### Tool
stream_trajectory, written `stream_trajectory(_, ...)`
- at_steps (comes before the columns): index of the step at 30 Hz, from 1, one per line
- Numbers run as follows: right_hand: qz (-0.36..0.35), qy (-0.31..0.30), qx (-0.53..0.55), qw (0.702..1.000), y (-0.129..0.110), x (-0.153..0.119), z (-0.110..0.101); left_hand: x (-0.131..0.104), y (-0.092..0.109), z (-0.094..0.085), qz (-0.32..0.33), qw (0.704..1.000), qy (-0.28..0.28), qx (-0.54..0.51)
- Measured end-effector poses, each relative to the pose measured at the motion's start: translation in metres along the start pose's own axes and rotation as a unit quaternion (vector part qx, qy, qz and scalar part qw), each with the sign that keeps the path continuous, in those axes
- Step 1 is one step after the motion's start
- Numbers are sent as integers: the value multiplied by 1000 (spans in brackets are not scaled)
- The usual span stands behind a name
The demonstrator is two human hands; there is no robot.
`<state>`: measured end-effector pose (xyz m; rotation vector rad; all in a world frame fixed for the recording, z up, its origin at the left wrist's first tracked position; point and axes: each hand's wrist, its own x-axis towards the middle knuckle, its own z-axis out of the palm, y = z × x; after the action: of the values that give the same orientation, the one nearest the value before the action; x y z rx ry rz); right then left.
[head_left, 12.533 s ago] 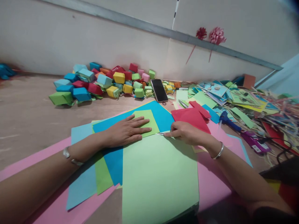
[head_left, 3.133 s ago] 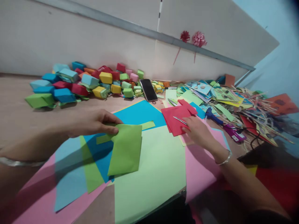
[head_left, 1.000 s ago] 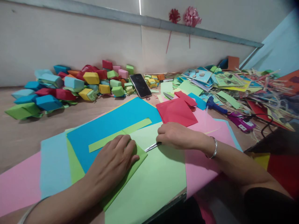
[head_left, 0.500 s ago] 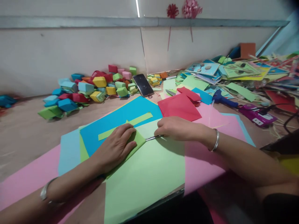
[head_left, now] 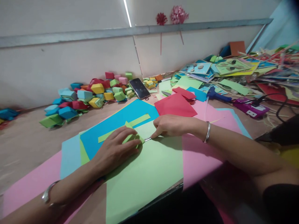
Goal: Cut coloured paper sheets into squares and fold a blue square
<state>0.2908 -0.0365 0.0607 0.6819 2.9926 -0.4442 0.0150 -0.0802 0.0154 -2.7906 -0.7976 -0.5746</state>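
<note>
So a black phone (head_left: 139,88) lay above centre frame, with a bunch of colourful paper boxes (head_left: 97,88) off to its left, while a blue glue gun (head_left: 218,95) and purple power strip (head_left: 250,108) sat at right and two paper flowers (head_left: 179,15) showed up top

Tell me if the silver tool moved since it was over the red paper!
Yes: judged against the red paper, the silver tool in the right hand has moved left and nearer the person.

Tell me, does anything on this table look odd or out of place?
The phone looks out of place, a personal gadget lying askew beside the folded paper blocks. The pile of cards and sticks at right looks jumbled. No spill shows.
</note>
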Motion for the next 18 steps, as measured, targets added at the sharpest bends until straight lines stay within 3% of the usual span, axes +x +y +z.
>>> stream_trajectory(4, -14, 4, -16, 1000, -2, -1, -1, 2, 0, -1, 37, 997, -7, -74)
stream_trajectory(18, -29, -23, -25, 999, -6, -3, -4, 1, -2, 4, -1, 992, -4, -125)
